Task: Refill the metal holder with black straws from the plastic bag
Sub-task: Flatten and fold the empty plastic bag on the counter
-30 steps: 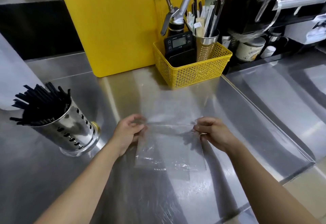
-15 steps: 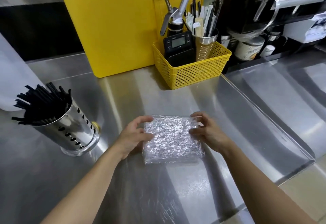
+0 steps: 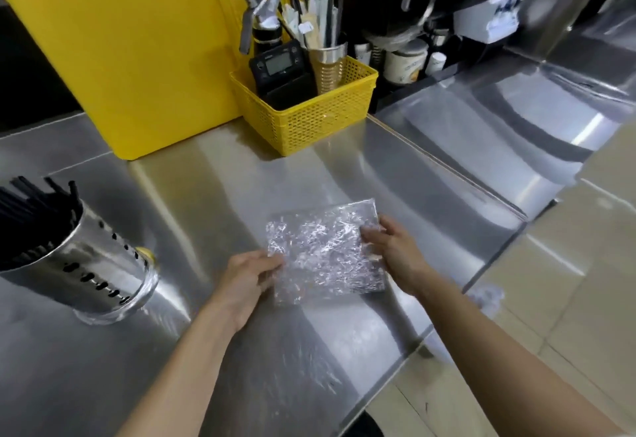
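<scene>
Now, hands: our left hand [image 3: 253, 273] pinches the near-left corner of the plastic bag [image 3: 325, 252]; our right hand [image 3: 390, 251] grips its right edge, fingers curled over the film.
Bag: folded flat & crinkled, no straws visible inside, resting on the steel counter [image 3: 344, 175] between both hands.
Holder: metal holder [image 3: 81, 271] sits far left, well apart from the bag, leaning in this wide view, packed w/ black straws [image 3: 31, 202].
Stage: we judge the refill itself done, only the empty bag left to tidy.
Risk 1: thin film is slick, so the fold could spring open or slide out of our pinch if we ease off.
Risk 2: a wide left-elbow swing could knock the holder; straws fan out past its rim & could spill.
Risk 3: counter edge [image 3: 495, 257] is near our right hand; a push rightward could send the bag onto the floor.
Room: bare steel ahead of the bag up to the yellow basket [image 3: 327, 116], plenty of space there.
Room L: open gap btw left forearm & holder, ok for small moves only.
</scene>
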